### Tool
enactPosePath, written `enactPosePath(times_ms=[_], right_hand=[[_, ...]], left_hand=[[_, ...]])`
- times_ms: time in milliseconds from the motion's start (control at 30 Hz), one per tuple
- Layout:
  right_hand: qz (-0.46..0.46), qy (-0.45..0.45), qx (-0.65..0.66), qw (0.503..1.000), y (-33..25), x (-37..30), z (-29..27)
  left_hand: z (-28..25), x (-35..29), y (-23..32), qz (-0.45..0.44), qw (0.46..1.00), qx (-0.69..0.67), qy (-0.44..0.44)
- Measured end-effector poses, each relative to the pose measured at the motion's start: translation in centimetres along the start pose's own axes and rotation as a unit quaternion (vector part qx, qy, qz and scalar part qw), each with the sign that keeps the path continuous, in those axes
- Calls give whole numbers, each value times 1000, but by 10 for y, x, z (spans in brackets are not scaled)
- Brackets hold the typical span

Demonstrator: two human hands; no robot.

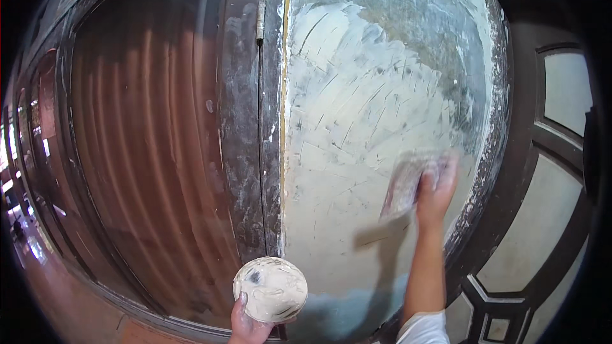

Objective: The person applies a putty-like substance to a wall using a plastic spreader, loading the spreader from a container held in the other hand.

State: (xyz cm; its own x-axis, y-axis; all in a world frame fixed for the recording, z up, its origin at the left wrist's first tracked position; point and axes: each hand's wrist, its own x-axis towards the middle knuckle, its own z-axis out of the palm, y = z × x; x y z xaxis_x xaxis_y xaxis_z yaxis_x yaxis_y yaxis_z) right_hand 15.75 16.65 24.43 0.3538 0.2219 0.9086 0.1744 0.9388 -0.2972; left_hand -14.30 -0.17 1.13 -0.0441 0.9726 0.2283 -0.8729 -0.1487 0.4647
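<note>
Flat spreader (401, 190), one, gripped in right hand (437, 192); one round dish (298, 307) clasped in left hand (248, 326).

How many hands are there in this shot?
2: the left hand at the bottom, holding a dish; the right hand at right, by the wall, holding a flat tool.

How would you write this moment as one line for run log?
left hand: holds putty-smeared round dish | right hand: grips flat scraper, blurred, over wall | wall: mostly cream, grey showing upper right
</note>
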Motion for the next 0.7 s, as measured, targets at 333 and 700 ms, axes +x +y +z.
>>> enactPosePath(times_ms=[333, 700], right_hand=[[505, -114, 624, 586, 17, -127, -62], [508, -166, 613, 582, 22, -104, -103]], left_hand=[[66, 27, -44, -71, 997, 1, -41], [138, 30, -86, -50, 996, -16, -69]])
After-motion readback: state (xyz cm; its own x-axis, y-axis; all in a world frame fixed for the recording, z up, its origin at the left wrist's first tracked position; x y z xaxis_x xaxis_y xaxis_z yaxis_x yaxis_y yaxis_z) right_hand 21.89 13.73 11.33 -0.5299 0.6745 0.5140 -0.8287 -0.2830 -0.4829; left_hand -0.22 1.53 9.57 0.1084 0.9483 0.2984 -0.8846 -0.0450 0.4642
